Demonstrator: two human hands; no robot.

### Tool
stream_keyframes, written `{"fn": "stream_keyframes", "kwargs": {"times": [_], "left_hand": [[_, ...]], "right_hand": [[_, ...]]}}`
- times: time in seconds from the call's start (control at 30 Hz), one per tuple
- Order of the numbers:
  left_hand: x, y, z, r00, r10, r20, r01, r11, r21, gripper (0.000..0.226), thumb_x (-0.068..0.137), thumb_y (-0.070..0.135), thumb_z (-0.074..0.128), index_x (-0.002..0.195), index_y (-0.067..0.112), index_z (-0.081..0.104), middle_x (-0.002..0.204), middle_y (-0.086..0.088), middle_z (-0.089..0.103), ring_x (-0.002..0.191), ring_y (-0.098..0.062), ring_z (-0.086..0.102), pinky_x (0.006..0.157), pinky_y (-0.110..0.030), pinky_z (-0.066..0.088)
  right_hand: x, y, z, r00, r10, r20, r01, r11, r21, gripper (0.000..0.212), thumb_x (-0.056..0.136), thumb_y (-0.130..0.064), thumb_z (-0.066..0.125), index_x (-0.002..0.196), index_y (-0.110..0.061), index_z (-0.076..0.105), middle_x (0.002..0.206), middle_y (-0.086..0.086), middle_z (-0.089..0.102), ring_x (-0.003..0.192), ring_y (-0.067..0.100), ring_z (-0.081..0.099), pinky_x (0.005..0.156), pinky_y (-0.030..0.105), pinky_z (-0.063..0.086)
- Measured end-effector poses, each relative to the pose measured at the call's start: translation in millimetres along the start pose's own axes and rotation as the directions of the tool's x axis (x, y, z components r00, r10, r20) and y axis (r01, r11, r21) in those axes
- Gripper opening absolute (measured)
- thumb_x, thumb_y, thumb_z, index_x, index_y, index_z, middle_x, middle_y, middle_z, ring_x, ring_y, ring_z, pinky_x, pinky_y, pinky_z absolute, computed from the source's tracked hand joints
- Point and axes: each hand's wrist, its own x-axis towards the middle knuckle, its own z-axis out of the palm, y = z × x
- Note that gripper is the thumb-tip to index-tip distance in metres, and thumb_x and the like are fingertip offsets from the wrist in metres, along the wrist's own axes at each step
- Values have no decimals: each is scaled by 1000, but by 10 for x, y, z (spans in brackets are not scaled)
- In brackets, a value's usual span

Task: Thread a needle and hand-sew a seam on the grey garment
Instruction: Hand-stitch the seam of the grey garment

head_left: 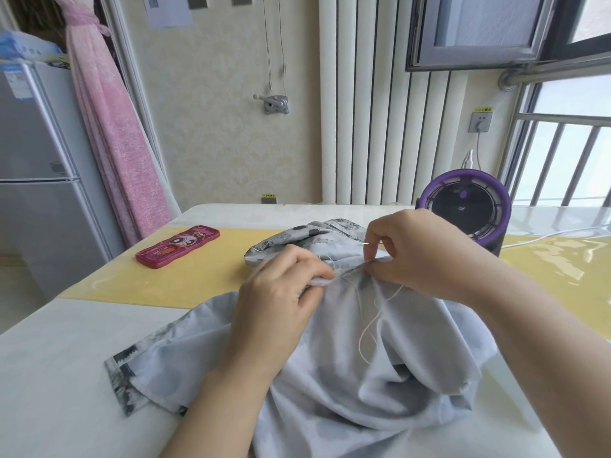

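Grey garment heaped mid-table. Left hand pinches folded seam edge; right hand, at its 3 o'clock, pinches needle. White thread trails toward 6 o'clock. Pink case at garment's 10 o'clock.

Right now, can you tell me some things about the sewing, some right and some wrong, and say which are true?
1. The right hand pinches the needle. True.
2. The left hand lies flat on the table. False: it grips a fold of the garment.
3. White thread hangs down over the garment. True.
4. The pink case lies on the garment. False: it lies apart from it, on the yellow mat.
5. The purple device stands behind the right hand. True.
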Motion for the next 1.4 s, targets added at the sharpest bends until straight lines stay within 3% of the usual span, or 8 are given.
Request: {"fn": "stream_keyframes", "kwargs": {"times": [0.2,0.43,0.53,0.63,0.73,0.9,1.17,1.4], "left_hand": [[-1,1,3,1000,15,-6,-15,1000,-13,19,77,13,51,87,28,56,91,12,53,80,-14,59,69,-35,49],[-11,21,23,998,62,-12,-63,998,-8,17,81,12,55,86,29,56,88,11,55,75,-15,60,65,-34,49],[-14,10,31,999,53,-2,-53,999,-7,20,80,9,57,85,28,56,88,11,55,76,-14,59,66,-33,48],[-24,5,39,999,39,28,-39,999,-14,19,81,10,59,85,29,56,88,11,55,78,-13,60,67,-33,48],[-30,0,47,998,26,62,-23,999,-43,13,83,17,55,85,29,56,88,11,55,80,-11,60,69,-32,48],[-27,-8,64,995,-8,95,16,997,-79,15,80,14,54,84,29,57,88,12,56,79,-10,60,68,-34,49],[-37,0,70,985,-60,161,79,991,-110,9,78,24,48,83,30,53,87,13,55,74,-10,57,63,-37,47],[-41,5,61,974,-106,199,137,979,-148,11,75,24,48,81,30,54,84,14,55,74,-8,56,66,-34,47]], "right_hand": [[21,-83,-34,998,-3,-56,23,930,367,9,83,-35,65,84,-27,69,41,-15,41,44,4,39,45,15,31],[58,-34,145,974,-20,226,-111,824,555,16,81,-37,71,79,-21,73,63,4,52,55,13,39,55,23,31],[93,-8,167,974,30,224,-187,664,724,15,82,-24,71,70,-16,68,60,5,47,57,20,36,61,32,31],[112,19,114,976,71,208,-218,423,879,15,84,-13,65,69,-14,62,49,-7,33,43,8,26,56,18,37],[104,31,58,974,117,193,-221,344,913,15,86,-14,62,72,-13,58,44,-10,25,44,9,18,48,12,36],[105,31,24,974,130,186,-225,463,857,14,89,-14,59,77,-10,55,43,-12,30,39,4,28,62,19,42],[95,-34,37,958,-39,283,-286,-102,953,33,79,-19,56,46,-21,55,46,-9,15,45,10,7,81,33,57],[122,-25,107,970,89,224,-218,-77,973,10,75,-24,60,73,-15,57,46,-9,21,40,5,17,63,23,55]]}}
